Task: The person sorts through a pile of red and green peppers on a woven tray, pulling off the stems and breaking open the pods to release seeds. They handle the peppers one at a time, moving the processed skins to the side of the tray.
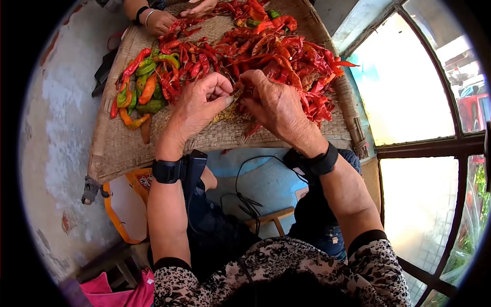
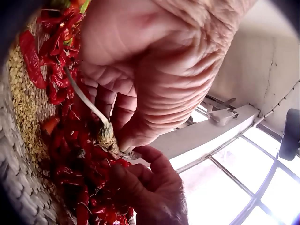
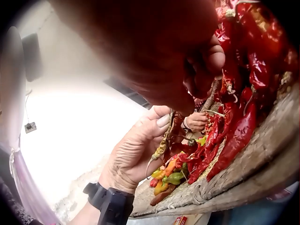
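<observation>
A withered, yellow-brown chili pepper [image 2: 107, 139] with a long pale stem is between the two hands, over the woven tray [image 1: 189, 137]. My left hand [image 1: 197, 105] pinches it between thumb and fingertips; its stem points away from the right hand in the left wrist view. Close against it, my right hand [image 1: 279, 105] has thumb and forefinger pinched at the pepper's other end. In the right wrist view the shrivelled pepper [image 3: 161, 147] hangs under the left thumb [image 3: 162, 121]. A large heap of dried red chilies [image 1: 276, 53] lies just beyond both hands.
Green and orange peppers [image 1: 148, 87] sit at the tray's left. Loose pale seeds [image 2: 26, 103] cover part of the weave. Another person's hand [image 1: 159, 21] is at the far left of the heap. A window [image 1: 414, 82] stands at the right, and a black cable [image 1: 245, 199] hangs below the tray.
</observation>
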Available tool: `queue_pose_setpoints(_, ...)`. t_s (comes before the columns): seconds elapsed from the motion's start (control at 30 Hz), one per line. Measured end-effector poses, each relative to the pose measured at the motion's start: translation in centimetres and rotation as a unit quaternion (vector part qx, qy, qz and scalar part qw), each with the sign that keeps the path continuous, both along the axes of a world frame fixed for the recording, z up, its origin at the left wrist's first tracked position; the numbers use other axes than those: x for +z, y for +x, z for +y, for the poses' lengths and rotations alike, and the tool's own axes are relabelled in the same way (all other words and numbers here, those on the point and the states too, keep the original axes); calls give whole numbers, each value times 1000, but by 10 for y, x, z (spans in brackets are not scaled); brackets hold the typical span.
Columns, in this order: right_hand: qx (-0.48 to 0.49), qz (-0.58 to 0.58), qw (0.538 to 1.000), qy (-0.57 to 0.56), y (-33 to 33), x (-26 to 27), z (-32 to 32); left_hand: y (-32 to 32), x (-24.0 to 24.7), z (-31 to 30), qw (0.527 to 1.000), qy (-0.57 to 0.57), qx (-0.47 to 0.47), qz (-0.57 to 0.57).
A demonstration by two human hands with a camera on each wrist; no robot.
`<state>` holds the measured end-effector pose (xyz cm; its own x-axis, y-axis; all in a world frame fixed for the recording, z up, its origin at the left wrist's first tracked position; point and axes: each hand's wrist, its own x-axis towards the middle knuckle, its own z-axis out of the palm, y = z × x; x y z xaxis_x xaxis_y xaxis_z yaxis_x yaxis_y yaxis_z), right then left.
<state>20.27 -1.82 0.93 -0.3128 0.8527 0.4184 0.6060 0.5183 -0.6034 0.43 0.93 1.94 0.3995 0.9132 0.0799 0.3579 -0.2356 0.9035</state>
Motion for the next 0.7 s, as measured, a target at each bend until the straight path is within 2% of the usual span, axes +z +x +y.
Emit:
queue_pose_setpoints(0.1, -11, 14, 1000, -5, -1, -3, 3, 6, -8, 0, 999, 40, -25, 8)
queue_pose_setpoints(0.17, 49, 44, 998, 13, 0, -13, 10, 9, -11, 1, 998, 60, -19, 12)
queue_pose_setpoints(0.2, 48, 44, 998, 14, 1, -11, 10, 10, -12, 1, 997, 78, -10, 17)
queue_pose_setpoints(0.27, 70, 97, 991, -63, 2, -5, 8, 11, -14, 3, 997, 76, -14, 10)
queue_pose_setpoints(0.43, 48, 92, 993, -65, 7, 6, 8, 16, -16, 1, 998, 59, -26, 17)
queue_pose_setpoints(0.57, 5, 93, 995, -38, 8, 4, 9, 22, -17, -5, 999, 22, -21, -25)
queue_pose_setpoints(0.63, 15, 87, 995, -41, 9, 4, 11, 23, -17, -5, 999, 14, -18, -26)
queue_pose_setpoints(0.7, 25, 83, 995, -46, 10, 4, 10, 18, -17, -1, 999, 35, -13, 30)
